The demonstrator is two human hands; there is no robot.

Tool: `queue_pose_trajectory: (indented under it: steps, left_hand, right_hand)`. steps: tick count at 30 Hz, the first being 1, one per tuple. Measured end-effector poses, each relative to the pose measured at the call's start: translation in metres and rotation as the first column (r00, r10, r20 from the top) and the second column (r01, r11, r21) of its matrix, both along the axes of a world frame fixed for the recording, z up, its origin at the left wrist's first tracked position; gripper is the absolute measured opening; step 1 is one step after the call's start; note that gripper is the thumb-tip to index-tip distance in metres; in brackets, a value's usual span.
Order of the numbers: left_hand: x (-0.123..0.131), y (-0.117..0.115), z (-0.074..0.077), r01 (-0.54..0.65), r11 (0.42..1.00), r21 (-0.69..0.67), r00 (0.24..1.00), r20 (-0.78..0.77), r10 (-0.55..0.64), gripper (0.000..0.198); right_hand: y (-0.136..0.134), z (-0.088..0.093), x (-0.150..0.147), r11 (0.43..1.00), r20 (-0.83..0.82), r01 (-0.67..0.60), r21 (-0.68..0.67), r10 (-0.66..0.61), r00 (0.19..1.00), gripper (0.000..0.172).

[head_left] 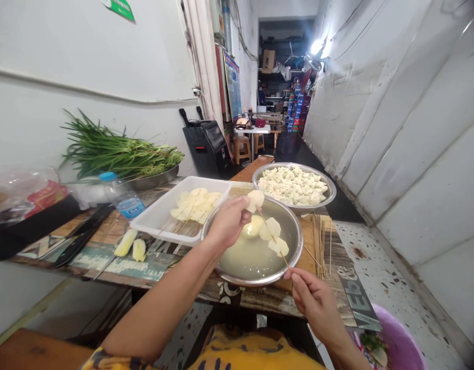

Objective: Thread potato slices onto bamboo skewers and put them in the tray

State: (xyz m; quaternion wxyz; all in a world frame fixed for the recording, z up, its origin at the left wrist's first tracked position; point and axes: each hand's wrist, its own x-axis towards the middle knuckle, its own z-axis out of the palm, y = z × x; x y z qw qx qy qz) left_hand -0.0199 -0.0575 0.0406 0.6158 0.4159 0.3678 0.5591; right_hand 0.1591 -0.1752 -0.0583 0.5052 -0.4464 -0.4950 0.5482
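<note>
My left hand (229, 222) pinches a pale potato slice (256, 201) at the upper tip of a thin wooden skewer (266, 224). Two more slices (270, 229) are threaded lower on that skewer. The fingers of my right hand (309, 290) are closed on its lower end, by the near right rim of a metal bowl (297, 250). Cloudy water fills this bowl, and a peeled potato (251, 226) lies in it under the slices. Left of the bowl, a white plastic tray (144, 222) holds skewered slices (196, 204).
Behind the bowl is a metal basin (332, 194) of cauliflower pieces. Loose skewers (320, 244) lie at right. Toward the left are a water bottle (123, 196), a black-handled knife (80, 239), cabbage pieces (126, 243) and green stalks (113, 151). A purple tub (406, 339) stands below right.
</note>
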Motion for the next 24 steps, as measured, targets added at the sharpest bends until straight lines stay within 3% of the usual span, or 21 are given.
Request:
queue_pose_trajectory:
  steps: [4,11,16,21,24]
  left_hand:
    - [-0.002,0.0,0.001,0.018,0.998,0.059,0.999,-0.052,-0.015,0.018]
    - [-0.002,0.0,-0.004,0.103,0.993,0.05,0.986,-0.134,-0.095,0.02]
    - [0.004,-0.005,-0.008,0.081,0.997,-0.008,0.995,-0.05,-0.081,0.023]
    - [0.016,-0.02,-0.016,0.185,0.983,0.001,0.983,-0.019,-0.185,0.032]
    - [0.021,-0.026,-0.022,0.135,0.99,0.033,0.991,-0.006,-0.134,0.03]
  right_hand:
    - [0.0,-0.001,-0.001,1.0,-0.006,0.01,0.003,-0.01,1.0,0.028]
    - [0.003,0.007,-0.002,0.986,-0.271,-0.121,-0.113,0.087,0.959,0.027]
    - [0.008,0.014,0.0,0.999,-0.193,-0.018,-0.028,0.012,0.981,0.025]
    - [0.011,0.015,-0.004,0.998,-0.128,0.043,0.036,-0.038,0.991,0.026]
    - [0.011,0.014,-0.007,0.998,-0.1,0.052,0.037,-0.048,0.994,0.026]
